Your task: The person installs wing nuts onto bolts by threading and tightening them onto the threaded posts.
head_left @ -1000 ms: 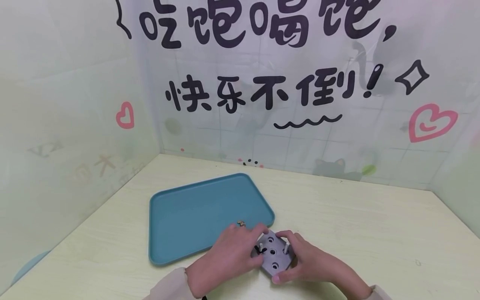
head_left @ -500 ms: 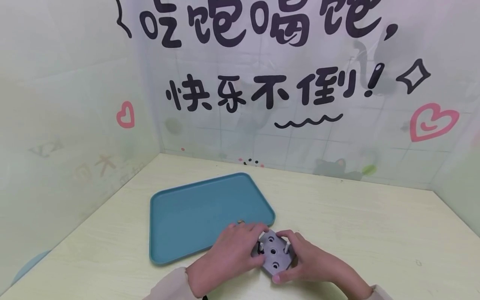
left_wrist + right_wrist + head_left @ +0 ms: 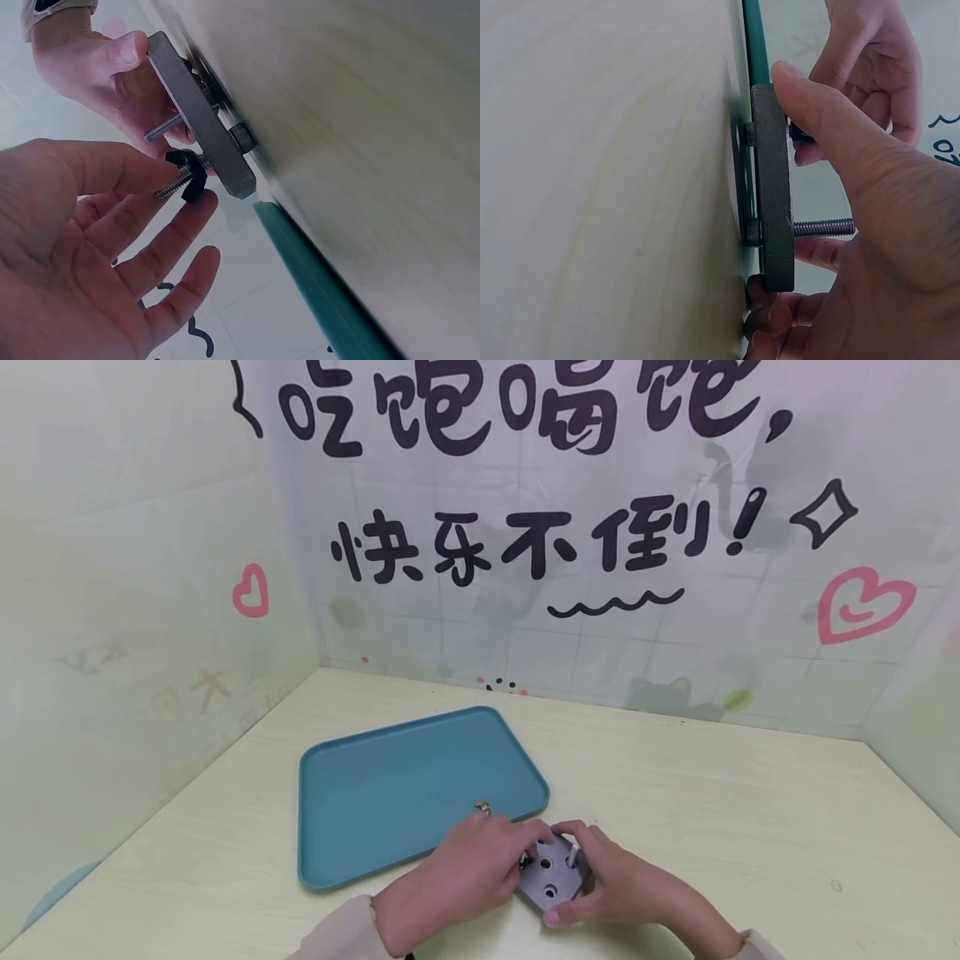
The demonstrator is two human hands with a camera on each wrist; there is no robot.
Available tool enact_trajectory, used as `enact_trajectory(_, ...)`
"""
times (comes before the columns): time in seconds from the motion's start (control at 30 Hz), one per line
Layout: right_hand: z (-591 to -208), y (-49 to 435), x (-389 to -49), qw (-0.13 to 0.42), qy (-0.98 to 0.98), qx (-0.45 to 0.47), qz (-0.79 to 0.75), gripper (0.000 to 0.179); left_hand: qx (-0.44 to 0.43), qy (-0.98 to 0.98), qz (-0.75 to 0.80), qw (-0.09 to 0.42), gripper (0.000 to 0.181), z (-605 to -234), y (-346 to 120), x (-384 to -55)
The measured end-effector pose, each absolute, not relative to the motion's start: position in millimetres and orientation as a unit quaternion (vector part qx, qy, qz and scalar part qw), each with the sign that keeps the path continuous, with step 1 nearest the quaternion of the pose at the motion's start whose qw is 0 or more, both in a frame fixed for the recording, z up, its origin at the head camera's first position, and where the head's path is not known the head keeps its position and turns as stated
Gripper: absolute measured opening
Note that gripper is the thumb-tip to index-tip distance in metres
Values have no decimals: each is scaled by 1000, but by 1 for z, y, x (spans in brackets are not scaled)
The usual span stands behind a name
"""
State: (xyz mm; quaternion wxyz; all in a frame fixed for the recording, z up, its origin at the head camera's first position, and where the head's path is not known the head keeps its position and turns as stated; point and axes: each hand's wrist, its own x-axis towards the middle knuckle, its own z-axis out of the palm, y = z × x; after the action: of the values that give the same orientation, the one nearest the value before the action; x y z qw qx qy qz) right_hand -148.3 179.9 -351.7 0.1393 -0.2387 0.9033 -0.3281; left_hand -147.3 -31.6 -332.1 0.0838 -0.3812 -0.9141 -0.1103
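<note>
A pale wood-grained table (image 3: 712, 827) stood before a printed wall. At its near side, right of centre, a metal plate (image 3: 561, 881) lay level, bolt heads beneath it. From its left part a threaded bolt (image 3: 166, 190) stood upright, and a black wing nut (image 3: 196, 178) sat around it partway up, just above the plate. The left hand (image 3: 468, 864) was the nearer, reaching in from the left and pinching the nut across that upright axis. The right hand (image 3: 626, 885) gripped the plate's right edges beside a bare bolt (image 3: 825, 227). Farther left lay a blue tray (image 3: 390, 777).
</note>
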Motion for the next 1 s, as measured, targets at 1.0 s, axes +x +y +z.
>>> enact_trajectory(1.0, -350, 179, -147, 130, 905, -244, -322, 84, -344, -924, -107, 126, 26, -333, -33, -146)
